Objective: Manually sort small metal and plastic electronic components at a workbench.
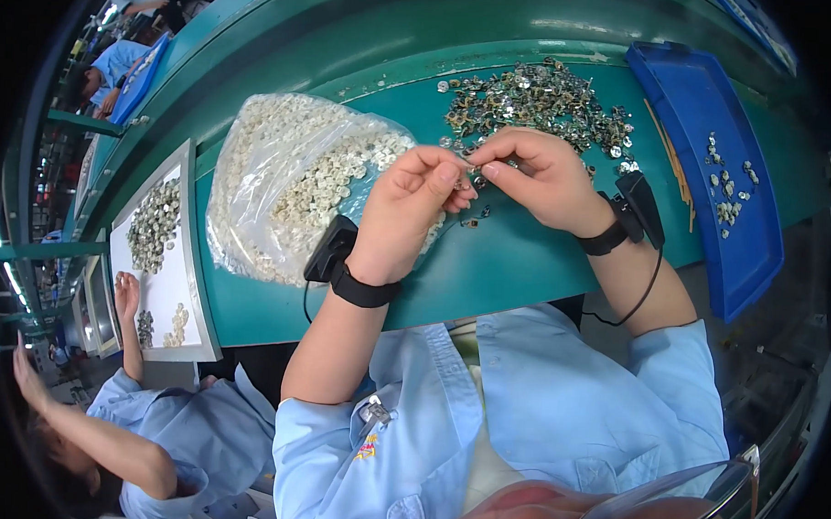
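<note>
Both of my hands meet above the green bench [516, 263], fingertips nearly touching. My left hand [408, 200] is closed in a pinch, with a small metal part [471, 168] between its fingers. Thumb and forefinger of my right hand [542, 182] pinch at the same spot; the part is too small to name its kind. Just beyond them spreads a heap of small dark and shiny metal parts [531, 103]. Beside my left hand lies an open clear plastic bag [253, 194] full of small round whitish pieces [322, 178].
At the right stands a blue tray [755, 230] with several small pieces in it. A thin wooden strip [670, 163] lies beside it. On the left, a co-worker [185, 425] sits at a white framed tray [196, 252] holding piles of parts. A green rail [377, 52] borders the bench's far side.
</note>
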Demonstrator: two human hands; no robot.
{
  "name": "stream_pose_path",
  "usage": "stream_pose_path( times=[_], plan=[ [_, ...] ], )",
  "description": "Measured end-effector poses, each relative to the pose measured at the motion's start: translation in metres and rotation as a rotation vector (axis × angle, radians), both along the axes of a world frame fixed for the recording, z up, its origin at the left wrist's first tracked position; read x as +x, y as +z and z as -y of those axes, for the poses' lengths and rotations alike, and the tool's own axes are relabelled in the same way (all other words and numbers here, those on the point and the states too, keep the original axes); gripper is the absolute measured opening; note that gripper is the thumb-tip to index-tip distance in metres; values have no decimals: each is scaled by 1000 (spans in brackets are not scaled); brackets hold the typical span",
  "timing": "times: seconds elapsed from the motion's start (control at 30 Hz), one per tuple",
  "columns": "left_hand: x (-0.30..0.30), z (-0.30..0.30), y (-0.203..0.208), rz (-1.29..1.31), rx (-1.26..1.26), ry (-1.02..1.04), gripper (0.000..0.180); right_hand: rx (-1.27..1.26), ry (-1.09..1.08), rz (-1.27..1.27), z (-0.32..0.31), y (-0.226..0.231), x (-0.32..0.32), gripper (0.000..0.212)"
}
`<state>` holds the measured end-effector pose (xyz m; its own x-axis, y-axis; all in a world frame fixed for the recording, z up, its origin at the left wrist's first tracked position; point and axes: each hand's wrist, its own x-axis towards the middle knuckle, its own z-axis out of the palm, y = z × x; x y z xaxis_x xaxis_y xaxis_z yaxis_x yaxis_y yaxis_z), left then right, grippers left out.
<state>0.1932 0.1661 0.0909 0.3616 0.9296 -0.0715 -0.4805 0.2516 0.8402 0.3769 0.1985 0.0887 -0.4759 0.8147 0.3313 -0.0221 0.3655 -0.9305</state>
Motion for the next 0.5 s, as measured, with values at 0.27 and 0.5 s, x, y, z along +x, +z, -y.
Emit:
stream_pose_path(
  times=[0.27,0.5],
  plan=[
    [-25,88,9,-20,58,225,18,174,50,80,63,29,-38,10],
    [-80,138,-2,-57,118,458,21,452,82,194,123,27,-106,11]
  ],
)
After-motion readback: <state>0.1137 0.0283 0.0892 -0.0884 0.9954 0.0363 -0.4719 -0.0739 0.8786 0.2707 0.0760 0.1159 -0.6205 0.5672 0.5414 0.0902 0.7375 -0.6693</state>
